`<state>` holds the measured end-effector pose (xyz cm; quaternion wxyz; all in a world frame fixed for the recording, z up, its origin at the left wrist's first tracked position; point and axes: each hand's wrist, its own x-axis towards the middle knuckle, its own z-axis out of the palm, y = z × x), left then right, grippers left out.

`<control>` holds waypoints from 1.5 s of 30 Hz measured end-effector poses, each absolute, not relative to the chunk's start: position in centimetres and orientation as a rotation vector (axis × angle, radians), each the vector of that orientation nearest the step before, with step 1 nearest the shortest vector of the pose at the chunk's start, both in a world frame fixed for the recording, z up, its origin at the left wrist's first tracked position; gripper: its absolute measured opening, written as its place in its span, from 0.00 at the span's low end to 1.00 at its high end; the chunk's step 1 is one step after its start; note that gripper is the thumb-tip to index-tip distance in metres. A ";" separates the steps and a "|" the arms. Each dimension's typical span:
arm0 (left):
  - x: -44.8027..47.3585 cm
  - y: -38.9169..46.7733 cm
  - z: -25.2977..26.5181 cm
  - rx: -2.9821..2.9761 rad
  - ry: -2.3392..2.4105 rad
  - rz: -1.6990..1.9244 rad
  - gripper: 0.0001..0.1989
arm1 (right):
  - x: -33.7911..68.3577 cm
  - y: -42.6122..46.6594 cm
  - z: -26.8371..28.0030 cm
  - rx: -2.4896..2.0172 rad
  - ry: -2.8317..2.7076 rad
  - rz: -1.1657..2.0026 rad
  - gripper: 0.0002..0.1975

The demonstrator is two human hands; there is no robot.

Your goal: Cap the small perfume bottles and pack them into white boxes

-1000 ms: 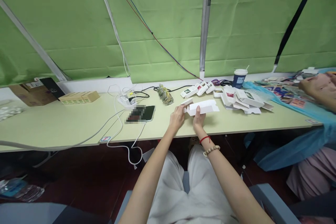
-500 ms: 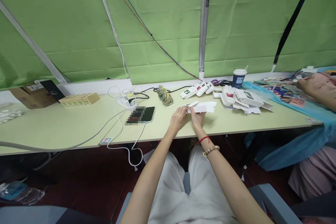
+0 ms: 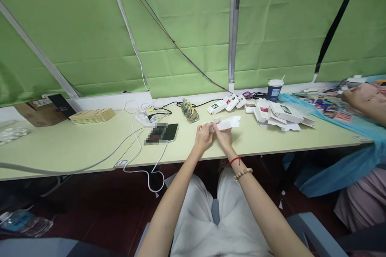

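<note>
A partly folded white cardboard box (image 3: pixel 230 123) is held just above the front part of the table. My left hand (image 3: pixel 204 136) is closed on its left end, fingers bent. My right hand (image 3: pixel 223 136) grips it from below and the front, thumb against the card. Both hands sit close together, and what lies between the fingertips is partly hidden. Behind the hands several small white boxes (image 3: pixel 217 106) lie with coloured pictures on them. To the right is a pile of flattened white cartons (image 3: pixel 286 114). A cluster of clear-wrapped bundles (image 3: pixel 189 111) stands just beyond my left hand.
Left of my hands lie a phone (image 3: pixel 171 132) and a power strip (image 3: pixel 144 118) with trailing cables. Farther left are tan boxes (image 3: pixel 93 115) and a brown carton (image 3: pixel 42 111). A lidded cup (image 3: pixel 274 90) stands behind the pile. Another person's arm (image 3: pixel 366 102) rests at right.
The white box has shifted slightly left and turned in my hands. My left fingers have curled closer to my right thumb. The rest of the table looks the same.
</note>
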<state>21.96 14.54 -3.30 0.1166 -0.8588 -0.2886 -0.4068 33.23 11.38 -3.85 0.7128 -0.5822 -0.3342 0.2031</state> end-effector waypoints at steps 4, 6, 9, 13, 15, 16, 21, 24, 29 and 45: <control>22.0 14.6 -3.4 -2.463 -0.891 -1.391 0.15 | 33.2 11.5 -4.1 -1.293 -0.869 0.458 0.28; 22.0 14.6 -3.4 -2.409 -0.959 -1.542 0.14 | 32.8 11.3 -3.8 -1.318 -0.926 0.420 0.28; 21.9 14.6 -3.3 -2.371 -1.056 -1.770 0.14 | 32.3 10.9 -3.4 -1.240 -0.991 0.284 0.34; 21.7 14.4 -3.1 -2.422 -1.178 -2.059 0.16 | 32.0 10.6 -3.2 -1.075 -1.025 0.235 0.35; 21.6 14.2 -3.0 -2.483 -1.206 -2.035 0.17 | 32.0 10.5 -3.2 -1.031 -1.057 0.245 0.30; 21.6 14.1 -3.0 -2.513 -1.198 -1.991 0.17 | 32.0 10.4 -3.2 -1.018 -1.079 0.236 0.29; 21.7 14.0 -3.1 -2.490 -1.113 -1.853 0.24 | 31.7 9.7 -2.9 -1.035 -1.177 0.163 0.28; 21.7 14.2 -3.1 -2.411 -1.044 -1.864 0.28 | 31.5 9.4 -2.8 -1.087 -1.190 0.121 0.31; 21.6 14.0 -2.9 -2.401 -0.919 -1.845 0.26 | 31.3 9.1 -2.6 -1.102 -1.184 -0.038 0.29; 21.5 14.3 -3.3 -2.397 -1.055 -1.857 0.16 | 31.1 9.1 -2.7 -1.233 -1.198 0.127 0.36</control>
